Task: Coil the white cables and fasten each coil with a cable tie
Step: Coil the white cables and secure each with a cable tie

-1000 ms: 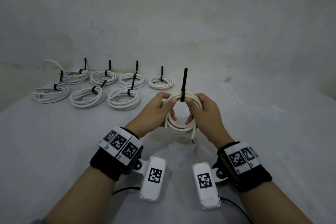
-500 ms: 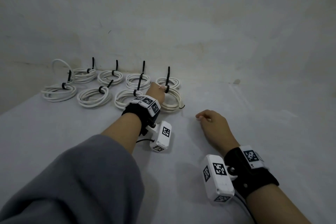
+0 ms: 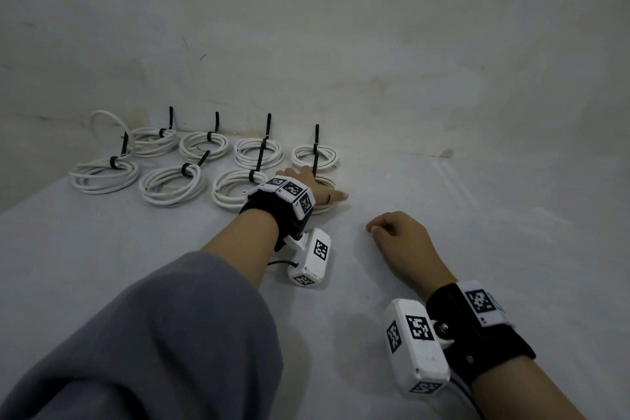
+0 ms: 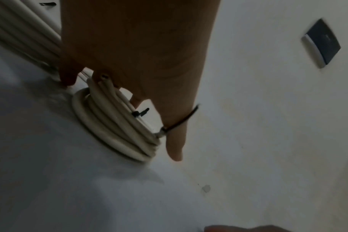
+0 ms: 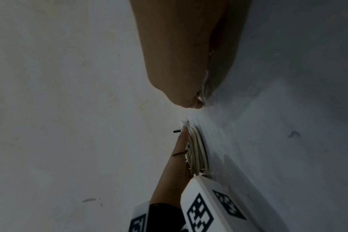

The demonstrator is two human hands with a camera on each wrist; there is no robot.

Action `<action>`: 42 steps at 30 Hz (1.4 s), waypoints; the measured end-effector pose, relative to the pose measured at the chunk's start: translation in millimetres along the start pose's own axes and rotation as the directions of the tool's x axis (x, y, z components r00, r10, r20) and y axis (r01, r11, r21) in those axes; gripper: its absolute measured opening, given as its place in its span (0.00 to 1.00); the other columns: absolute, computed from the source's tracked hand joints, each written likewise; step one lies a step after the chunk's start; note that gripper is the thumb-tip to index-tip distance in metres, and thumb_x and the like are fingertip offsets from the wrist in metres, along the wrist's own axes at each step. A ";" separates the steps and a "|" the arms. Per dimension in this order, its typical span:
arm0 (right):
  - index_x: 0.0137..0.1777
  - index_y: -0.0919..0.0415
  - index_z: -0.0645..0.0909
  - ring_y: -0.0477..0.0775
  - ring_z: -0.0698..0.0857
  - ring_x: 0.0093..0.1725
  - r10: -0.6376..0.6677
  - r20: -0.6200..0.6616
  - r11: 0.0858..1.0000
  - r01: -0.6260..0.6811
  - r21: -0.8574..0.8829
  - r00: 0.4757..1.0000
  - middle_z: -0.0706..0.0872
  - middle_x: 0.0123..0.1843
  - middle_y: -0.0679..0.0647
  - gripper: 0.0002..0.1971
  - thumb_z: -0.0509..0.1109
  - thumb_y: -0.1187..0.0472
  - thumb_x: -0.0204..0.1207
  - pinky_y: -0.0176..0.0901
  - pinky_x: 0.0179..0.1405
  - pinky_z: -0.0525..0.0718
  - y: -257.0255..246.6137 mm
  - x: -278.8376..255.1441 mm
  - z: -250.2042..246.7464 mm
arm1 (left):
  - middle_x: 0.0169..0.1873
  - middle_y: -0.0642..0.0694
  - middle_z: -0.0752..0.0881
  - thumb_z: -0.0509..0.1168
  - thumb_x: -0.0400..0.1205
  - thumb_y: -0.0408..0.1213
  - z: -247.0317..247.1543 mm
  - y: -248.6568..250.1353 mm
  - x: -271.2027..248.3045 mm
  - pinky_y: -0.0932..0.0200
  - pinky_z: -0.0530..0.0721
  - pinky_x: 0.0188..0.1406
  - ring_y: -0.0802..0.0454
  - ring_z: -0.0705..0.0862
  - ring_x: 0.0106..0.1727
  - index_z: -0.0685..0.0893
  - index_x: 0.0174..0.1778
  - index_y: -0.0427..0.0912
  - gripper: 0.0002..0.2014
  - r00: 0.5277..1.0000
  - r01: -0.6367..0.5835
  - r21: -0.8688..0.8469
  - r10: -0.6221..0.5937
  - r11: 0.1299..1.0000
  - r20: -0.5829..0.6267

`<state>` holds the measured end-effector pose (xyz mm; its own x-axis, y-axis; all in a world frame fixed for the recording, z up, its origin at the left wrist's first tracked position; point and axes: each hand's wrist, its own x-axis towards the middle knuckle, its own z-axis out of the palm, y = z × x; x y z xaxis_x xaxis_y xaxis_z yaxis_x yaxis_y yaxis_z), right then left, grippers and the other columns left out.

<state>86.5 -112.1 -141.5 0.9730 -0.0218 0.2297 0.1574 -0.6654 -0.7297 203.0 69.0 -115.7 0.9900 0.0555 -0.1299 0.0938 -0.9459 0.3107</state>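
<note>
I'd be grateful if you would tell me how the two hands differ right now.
The left hand reaches far forward, fingers extended over a coil; the right hand lies nearer, loosely curled, touching no cable. The left's sleeve is grey; the right forearm is bare. Both wear tagged black wristbands.

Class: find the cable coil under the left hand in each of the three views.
Head: coil centre-left, mostly hidden by the left hand.
Left wrist: coil centre-left, below the hand.
Right wrist: coil lower centre, edge-on.
Shared landmark: its black cable tie.
</note>
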 end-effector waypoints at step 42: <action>0.74 0.65 0.71 0.59 0.76 0.68 -0.399 0.344 0.894 0.445 -0.061 0.850 0.78 0.69 0.62 0.20 0.60 0.64 0.83 0.41 0.60 0.72 -318.7 130.5 239.4 | 0.76 0.42 0.72 0.63 0.83 0.37 -135.0 -327.8 -72.2 0.62 0.63 0.69 0.46 0.71 0.76 0.73 0.75 0.42 0.23 0.998 -0.003 0.028 0.004 1.000 -0.066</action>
<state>203.8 275.7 -33.1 0.8221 0.5038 0.2653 0.5630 -0.6497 -0.5107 115.1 418.2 -81.0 0.9952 0.0723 -0.0663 0.0883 -0.9545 0.2848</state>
